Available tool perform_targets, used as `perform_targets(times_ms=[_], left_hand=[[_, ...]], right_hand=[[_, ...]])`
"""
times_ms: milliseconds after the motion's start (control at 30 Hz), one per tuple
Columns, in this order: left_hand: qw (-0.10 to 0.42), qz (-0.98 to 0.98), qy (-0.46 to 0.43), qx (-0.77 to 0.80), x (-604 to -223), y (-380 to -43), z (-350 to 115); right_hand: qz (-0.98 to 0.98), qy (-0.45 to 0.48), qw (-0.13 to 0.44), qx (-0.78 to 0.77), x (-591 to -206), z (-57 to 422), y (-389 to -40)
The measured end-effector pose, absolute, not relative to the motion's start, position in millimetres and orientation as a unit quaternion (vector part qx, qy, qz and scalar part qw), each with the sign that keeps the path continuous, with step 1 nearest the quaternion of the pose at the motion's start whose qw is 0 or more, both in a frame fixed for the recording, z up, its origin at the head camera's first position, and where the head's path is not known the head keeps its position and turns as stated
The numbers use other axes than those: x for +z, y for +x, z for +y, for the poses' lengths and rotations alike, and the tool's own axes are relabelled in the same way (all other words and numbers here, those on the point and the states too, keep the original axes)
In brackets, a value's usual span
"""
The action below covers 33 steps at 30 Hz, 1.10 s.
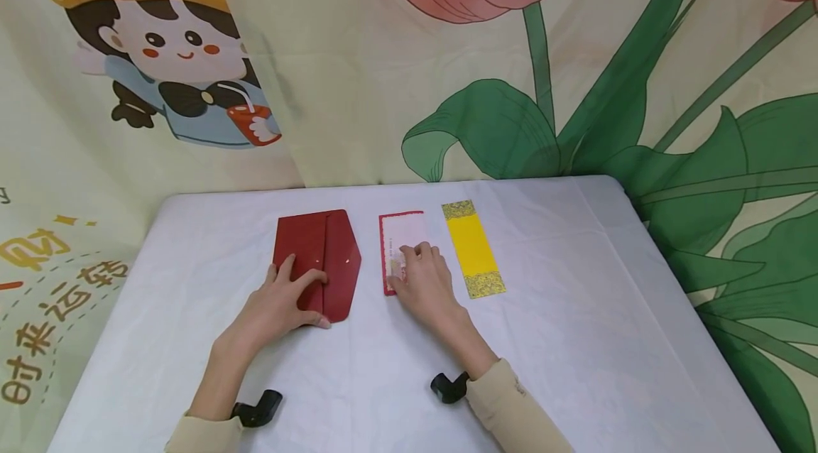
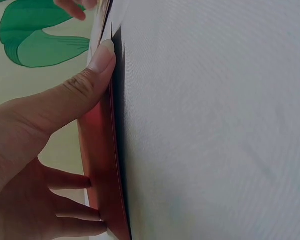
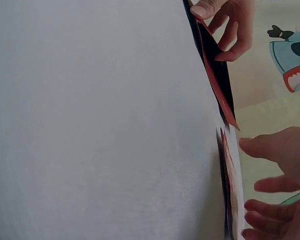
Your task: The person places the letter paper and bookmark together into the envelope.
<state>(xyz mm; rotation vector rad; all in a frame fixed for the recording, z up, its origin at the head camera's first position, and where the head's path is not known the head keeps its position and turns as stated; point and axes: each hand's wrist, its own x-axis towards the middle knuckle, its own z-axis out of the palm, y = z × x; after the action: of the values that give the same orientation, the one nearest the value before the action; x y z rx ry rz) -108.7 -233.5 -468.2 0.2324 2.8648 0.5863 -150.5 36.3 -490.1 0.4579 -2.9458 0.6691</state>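
A dark red envelope with a pointed flap on its right side lies flat on the table. My left hand rests on it with spread fingers, thumb along the near edge. In the left wrist view, the fingertips touch the red envelope. To its right lies a white card with a scalloped red border, partly covered in the head view by my right hand. The right wrist view shows the fingers loosely bent beside the card, apart from it, holding nothing.
A yellow strip with gold patterned ends lies slanted to the right of the card. White cloth covers the table. Behind stands a printed backdrop with a cartoon figure and tulips.
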Motion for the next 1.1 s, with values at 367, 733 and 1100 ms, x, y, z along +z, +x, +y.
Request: perform_targets(times_ms=[367,733,1100], left_hand=[[0.102,0.971,0.078,0.2,-470.0,-108.8,-233.9],[0.1,0.971,0.08,0.201,-470.3,-107.8,-233.2],[0.099,0.971,0.08,0.2,-466.7,-105.8,-231.5]], right_hand=[[-0.984,0.014,0.04,0.174,-493.8,38.4,-154.3],[-0.975,-0.001,0.011,0.223,-492.8,38.1,-157.5],[-0.955,-0.02,-0.012,0.295,-489.5,43.6,-159.1]])
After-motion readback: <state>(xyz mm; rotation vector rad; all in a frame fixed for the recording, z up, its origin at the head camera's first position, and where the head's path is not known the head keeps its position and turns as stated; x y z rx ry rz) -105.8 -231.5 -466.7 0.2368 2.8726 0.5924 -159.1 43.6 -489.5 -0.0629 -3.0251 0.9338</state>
